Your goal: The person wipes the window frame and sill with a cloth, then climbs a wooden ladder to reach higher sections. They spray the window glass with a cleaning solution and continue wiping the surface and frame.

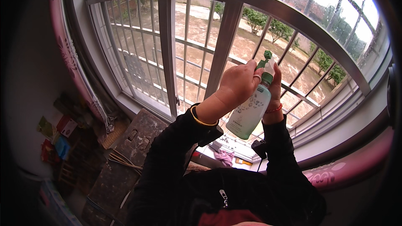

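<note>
A translucent spray bottle [250, 110] with a green collar and green nozzle is raised before the barred window, tilted, its base toward the lower left. My left hand [240, 80], with a ring on one finger, is closed at the trigger and neck. Behind the neck and spray head, my right hand [275, 83] rests against the bottle's far side; a red bead bracelet circles that wrist. Part of the right hand is hidden by the bottle, so its hold is only partly seen. Pale liquid shows inside the bottle, which bears printed marks.
A metal-framed sliding window [230, 47] with bars outside spans the view. On the sill lie a pink cloth [224, 157] and a paintbrush [243, 161]. A worn dark table [138, 138] stands at the left. Pink curtains [67, 50] hang at both sides.
</note>
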Demonstrator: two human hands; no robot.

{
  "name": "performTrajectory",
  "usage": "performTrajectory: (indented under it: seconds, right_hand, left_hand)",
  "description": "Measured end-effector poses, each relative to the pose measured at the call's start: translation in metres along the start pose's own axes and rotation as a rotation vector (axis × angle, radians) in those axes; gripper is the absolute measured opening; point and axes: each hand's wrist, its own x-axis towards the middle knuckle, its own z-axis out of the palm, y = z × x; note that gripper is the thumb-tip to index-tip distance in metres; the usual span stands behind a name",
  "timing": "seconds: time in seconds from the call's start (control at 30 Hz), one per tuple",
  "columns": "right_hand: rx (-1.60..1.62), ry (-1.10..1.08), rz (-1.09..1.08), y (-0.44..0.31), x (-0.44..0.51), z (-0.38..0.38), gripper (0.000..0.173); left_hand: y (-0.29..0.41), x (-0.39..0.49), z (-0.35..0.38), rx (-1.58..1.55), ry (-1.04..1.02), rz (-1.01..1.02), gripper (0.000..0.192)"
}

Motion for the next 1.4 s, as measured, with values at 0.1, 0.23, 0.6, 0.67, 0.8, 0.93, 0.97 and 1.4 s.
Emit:
performTrajectory:
  seconds: [0.1, 0.23, 0.6, 0.67, 0.8, 0.93, 0.97, 1.4]
  right_hand:
    - [0.022, 0.064, -0.008, 0.001, -0.003, 0.004, 0.043]
    - [0.058, 0.063, 0.003, 0.003, -0.007, 0.01, 0.043]
    - [-0.152, 0.106, -0.097, -0.004, -0.009, 0.011, 0.042]
    - [-0.174, 0.094, -0.058, -0.007, -0.011, 0.013, 0.043]
    - [-0.273, 0.13, -0.026, -0.01, -0.016, 0.019, 0.047]
    - [-0.362, 0.15, -0.034, -0.01, -0.017, 0.02, 0.048]
    - [-0.371, 0.163, -0.024, -0.01, -0.017, 0.019, 0.047]
    - [-0.286, 0.117, -0.064, -0.006, -0.016, 0.022, 0.044]
  left_hand:
    - [0.001, -0.001, 0.001, -0.015, 0.022, 0.009, 0.028]
    - [0.002, -0.002, 0.002, 0.001, 0.048, 0.039, 0.027]
    - [-0.009, 0.002, 0.002, -0.087, -0.04, 0.174, 0.027]
    - [-0.01, 0.003, -0.001, -0.017, -0.087, 0.15, 0.028]
    - [-0.01, 0.004, -0.013, -0.028, -0.155, 0.235, 0.028]
    - [-0.008, 0.005, -0.025, 0.018, -0.278, 0.213, 0.028]
    - [-0.007, 0.005, -0.027, 0.028, -0.297, 0.195, 0.027]
    - [-0.008, 0.007, -0.016, -0.138, -0.25, 0.081, 0.037]
